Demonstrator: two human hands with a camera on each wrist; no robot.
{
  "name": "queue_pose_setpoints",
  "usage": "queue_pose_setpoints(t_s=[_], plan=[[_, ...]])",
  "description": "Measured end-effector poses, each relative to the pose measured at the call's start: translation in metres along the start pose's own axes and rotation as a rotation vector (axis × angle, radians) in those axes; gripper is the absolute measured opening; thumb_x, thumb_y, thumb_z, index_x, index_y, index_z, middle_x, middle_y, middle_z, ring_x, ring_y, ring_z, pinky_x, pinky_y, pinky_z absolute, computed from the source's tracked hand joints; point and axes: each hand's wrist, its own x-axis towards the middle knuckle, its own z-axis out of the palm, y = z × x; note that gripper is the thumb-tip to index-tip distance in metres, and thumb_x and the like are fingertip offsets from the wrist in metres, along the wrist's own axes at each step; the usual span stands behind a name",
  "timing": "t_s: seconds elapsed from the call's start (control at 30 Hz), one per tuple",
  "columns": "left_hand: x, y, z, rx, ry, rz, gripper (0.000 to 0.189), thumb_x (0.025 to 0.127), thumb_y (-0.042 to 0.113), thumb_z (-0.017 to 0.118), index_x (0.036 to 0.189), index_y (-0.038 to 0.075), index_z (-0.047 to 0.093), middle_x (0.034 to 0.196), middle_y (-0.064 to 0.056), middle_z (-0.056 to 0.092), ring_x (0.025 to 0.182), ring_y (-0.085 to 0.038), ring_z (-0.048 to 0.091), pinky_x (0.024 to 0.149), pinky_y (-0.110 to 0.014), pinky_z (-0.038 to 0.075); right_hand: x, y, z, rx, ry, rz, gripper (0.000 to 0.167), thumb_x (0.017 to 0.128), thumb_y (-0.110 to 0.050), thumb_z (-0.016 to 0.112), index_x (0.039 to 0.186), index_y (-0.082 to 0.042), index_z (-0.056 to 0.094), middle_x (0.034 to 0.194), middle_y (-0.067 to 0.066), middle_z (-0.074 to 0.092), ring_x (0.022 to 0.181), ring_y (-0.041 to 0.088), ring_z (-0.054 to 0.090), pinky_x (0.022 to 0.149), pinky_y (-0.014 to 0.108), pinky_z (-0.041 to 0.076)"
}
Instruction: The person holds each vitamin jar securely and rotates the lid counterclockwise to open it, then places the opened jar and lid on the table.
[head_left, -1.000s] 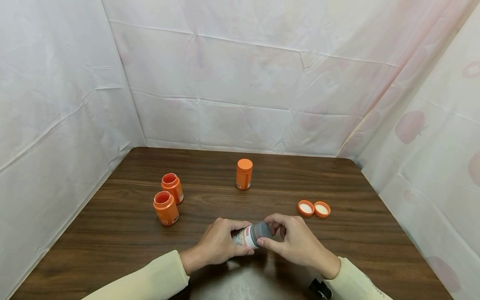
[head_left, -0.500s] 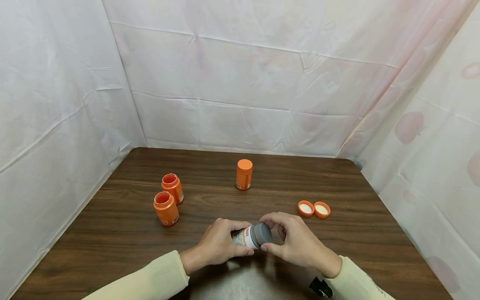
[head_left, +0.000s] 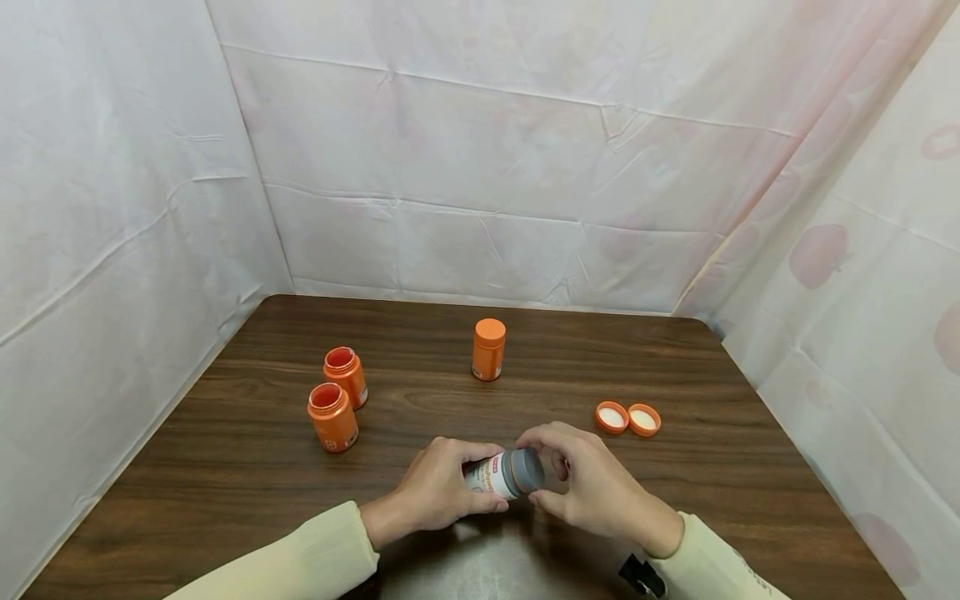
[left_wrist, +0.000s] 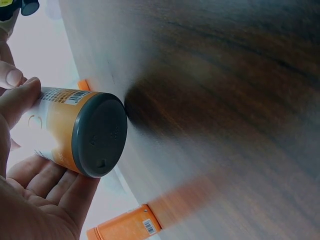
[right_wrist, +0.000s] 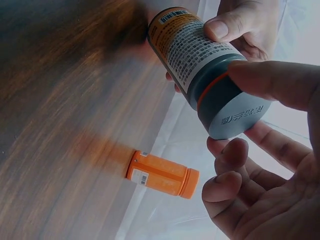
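My left hand (head_left: 442, 483) grips a white-labelled supplement bottle (head_left: 491, 477) round its body, holding it tilted near the table's front. At the bottle's right end is its dark grey screw cap (head_left: 528, 469), with an orange ring below it. Thumb and fingertips of my right hand (head_left: 592, 479) pinch that cap at its edge; in the right wrist view the cap (right_wrist: 232, 107) sits on the bottle, its printed top facing my palm. The left wrist view shows the bottle's dark base (left_wrist: 100, 135), close to the table surface.
Two uncapped orange bottles (head_left: 332, 417) stand at the left of the brown table (head_left: 420, 400). A capped orange bottle (head_left: 488, 350) stands at the back middle. Two orange caps (head_left: 612, 417) lie inside-up at the right. White sheets (head_left: 480, 167) hang behind and beside the table.
On the grey cap, my right thumb has shifted down and its fingers have moved left over the top edge. My left hand and the standing bottles stay where they were.
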Motion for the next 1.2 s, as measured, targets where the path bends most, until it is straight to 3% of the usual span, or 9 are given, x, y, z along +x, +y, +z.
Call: queue_pose_setpoints(t_s=[0.67,0.97,1.2], plan=[[-0.0003,0.0012,-0.0001,0.001,0.005,-0.005,0.054,0.072,0.037,0.095,0.121,0.026,0.077,0.099,0.014,0.073,0.078,-0.001,0.061,0.068,-0.023,0.049,-0.0013,-0.0003,0.0010,-0.024,0.029,-0.086,0.067,0.063,0.007,0.090,0.119,-0.020,0.064,0.103,-0.009,0.059,0.070,0.011,0.051,0.058,0.020,0.045],[-0.0006,0.0012,-0.0008,-0.007,0.006,-0.001,0.052,0.072,0.035,0.095,0.120,0.026,0.077,0.097,0.016,0.072,0.077,-0.001,0.061,0.067,-0.023,0.049,-0.0027,-0.0018,-0.0038,-0.026,0.041,-0.065,0.068,0.063,0.008,0.090,0.118,-0.021,0.064,0.101,-0.011,0.059,0.070,0.012,0.051,0.058,0.021,0.044],[-0.0005,0.0024,-0.0017,-0.013,0.022,-0.003,0.050,0.071,0.032,0.096,0.118,0.026,0.078,0.097,0.014,0.073,0.076,-0.001,0.061,0.067,-0.023,0.049,-0.0049,-0.0010,-0.0058,-0.024,0.050,-0.045,0.067,0.063,0.007,0.090,0.117,-0.020,0.062,0.091,-0.005,0.058,0.069,0.012,0.052,0.058,0.021,0.044]])
